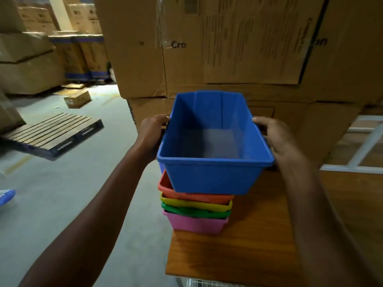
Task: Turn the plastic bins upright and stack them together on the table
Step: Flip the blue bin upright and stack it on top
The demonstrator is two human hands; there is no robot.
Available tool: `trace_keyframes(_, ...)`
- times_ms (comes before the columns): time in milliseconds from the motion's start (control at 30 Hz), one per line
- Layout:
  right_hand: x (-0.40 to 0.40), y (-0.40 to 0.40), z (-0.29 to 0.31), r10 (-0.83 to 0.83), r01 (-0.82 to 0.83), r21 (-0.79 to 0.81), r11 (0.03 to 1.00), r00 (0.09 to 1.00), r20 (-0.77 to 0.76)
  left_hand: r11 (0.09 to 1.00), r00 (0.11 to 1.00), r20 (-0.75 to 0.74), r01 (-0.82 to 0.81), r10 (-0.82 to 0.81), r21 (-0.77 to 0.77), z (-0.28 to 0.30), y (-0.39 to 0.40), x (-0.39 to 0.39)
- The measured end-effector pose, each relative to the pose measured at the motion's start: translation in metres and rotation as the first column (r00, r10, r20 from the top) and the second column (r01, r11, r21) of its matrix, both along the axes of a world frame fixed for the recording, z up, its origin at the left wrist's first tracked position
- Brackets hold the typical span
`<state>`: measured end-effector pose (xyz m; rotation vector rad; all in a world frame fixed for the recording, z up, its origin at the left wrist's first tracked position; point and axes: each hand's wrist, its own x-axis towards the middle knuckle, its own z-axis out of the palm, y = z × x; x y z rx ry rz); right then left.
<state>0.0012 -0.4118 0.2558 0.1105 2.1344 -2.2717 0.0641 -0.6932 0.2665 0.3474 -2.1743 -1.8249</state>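
Note:
An upright blue bin [209, 177] is held over a nested stack on the wooden table [248, 251]. Its base sits in the top of the stack, only partly lowered. The stack shows an orange bin [186, 194], a yellow bin [196, 205], a green bin [186, 211] and a pink bin [194, 224] at the bottom, all upright. My left hand [152, 133] grips the blue bin's left handle. On the opposite side, my right hand [277, 137] grips the right handle. The blue bin is empty inside.
Tall cardboard boxes [238, 48] stand right behind the table. The stack sits close to the table's left edge, with concrete floor [83, 193] beyond. A wooden pallet [51, 133] and more boxes [31, 65] lie at the left. A white frame [364, 146] is at the right.

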Motion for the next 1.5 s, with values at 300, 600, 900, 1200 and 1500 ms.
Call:
trace_keyframes(300,0.014,-0.031,-0.005,-0.063,0.063,0.046,0.997,0.998,-0.003,0.987,0.991,0.031,0.126,-0.13,0.1,-0.003,-0.043,-0.017)
trace_keyframes(600,0.008,-0.026,-0.001,-0.001,0.002,0.047,0.999,1.0,-0.008,0.985,0.99,-0.006,0.141,-0.142,0.1,-0.006,-0.043,-0.025)
trace_keyframes(900,-0.002,-0.031,-0.009,-0.013,0.009,0.113,0.994,0.999,0.035,0.984,0.991,0.023,0.13,-0.134,0.121,-0.024,-0.042,-0.038)
trace_keyframes(1200,-0.017,-0.035,-0.04,-0.061,0.051,0.091,0.995,0.992,0.108,0.985,0.99,0.072,0.114,-0.124,0.128,-0.048,-0.046,-0.056)
trace_keyframes(1500,-0.016,-0.041,-0.075,-0.025,0.009,0.102,0.995,0.987,0.157,0.98,0.981,0.165,0.075,-0.106,0.184,-0.09,-0.048,-0.068)
